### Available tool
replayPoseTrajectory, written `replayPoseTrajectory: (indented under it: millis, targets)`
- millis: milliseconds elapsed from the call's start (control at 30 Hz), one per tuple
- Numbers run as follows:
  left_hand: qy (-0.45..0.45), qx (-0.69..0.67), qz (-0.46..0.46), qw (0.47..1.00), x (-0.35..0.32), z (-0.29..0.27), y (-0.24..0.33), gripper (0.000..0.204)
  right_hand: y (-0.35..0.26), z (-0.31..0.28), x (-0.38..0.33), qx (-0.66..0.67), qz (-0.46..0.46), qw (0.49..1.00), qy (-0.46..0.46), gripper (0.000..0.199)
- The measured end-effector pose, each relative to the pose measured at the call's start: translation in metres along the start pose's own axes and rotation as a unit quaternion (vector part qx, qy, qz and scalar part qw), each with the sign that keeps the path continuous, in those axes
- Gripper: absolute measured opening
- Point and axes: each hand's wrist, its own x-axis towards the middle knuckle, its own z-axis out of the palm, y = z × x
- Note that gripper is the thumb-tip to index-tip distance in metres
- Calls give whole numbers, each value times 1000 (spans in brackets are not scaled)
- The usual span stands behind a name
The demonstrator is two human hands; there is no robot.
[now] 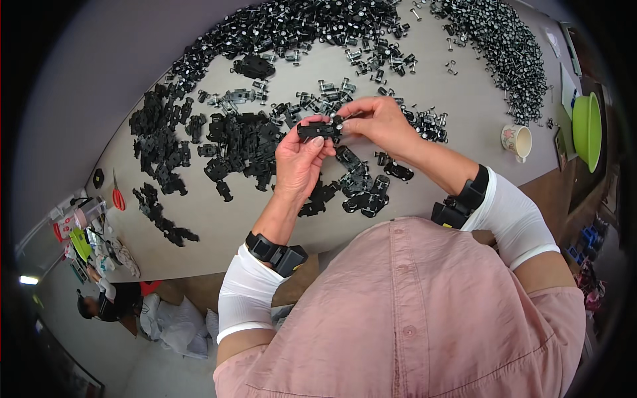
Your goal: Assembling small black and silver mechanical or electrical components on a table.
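My left hand (300,159) is closed round a black toy car chassis (313,131), held level above the table with the thumb along its near side. At the chassis's right end, my right hand (383,125) pinches a small wheel axle (338,124) between thumb and fingertips; the fingers partly hide it. Just left of the left hand lies a heap of black chassis (242,142). Beyond the hands are loose wheel axle pieces (328,93). Nearer to me, chassis with wheels on them (368,192) are grouped on the table.
A long pile of black wheel parts (298,26) spans the far side, with another heap of axles (501,46) far right. A cup (516,142) and a green basin (586,132) stand right. Red-handled scissors (118,198) lie left. Another person (106,302) is at lower left.
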Motion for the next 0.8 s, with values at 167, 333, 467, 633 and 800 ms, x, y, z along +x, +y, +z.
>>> replayPoseTrajectory:
  millis: [167,333,467,633,800]
  targets:
    - [-3,10,-23,1000,-6,-1,-7,38,-33,9,-8,-268,-258,928,-8,16]
    - [-35,48,-23,998,-6,8,-4,55,-27,12,-9,-358,-341,869,-26,14]
    - [-42,73,-27,996,-5,11,-3,60,-24,11,-8,-376,-348,858,-39,14]
    - [-43,62,-33,997,-4,15,-10,61,-21,9,-7,-354,-386,850,-51,14]
    - [-42,31,-36,998,1,21,-15,58,-13,5,-6,-313,-429,845,-60,14]
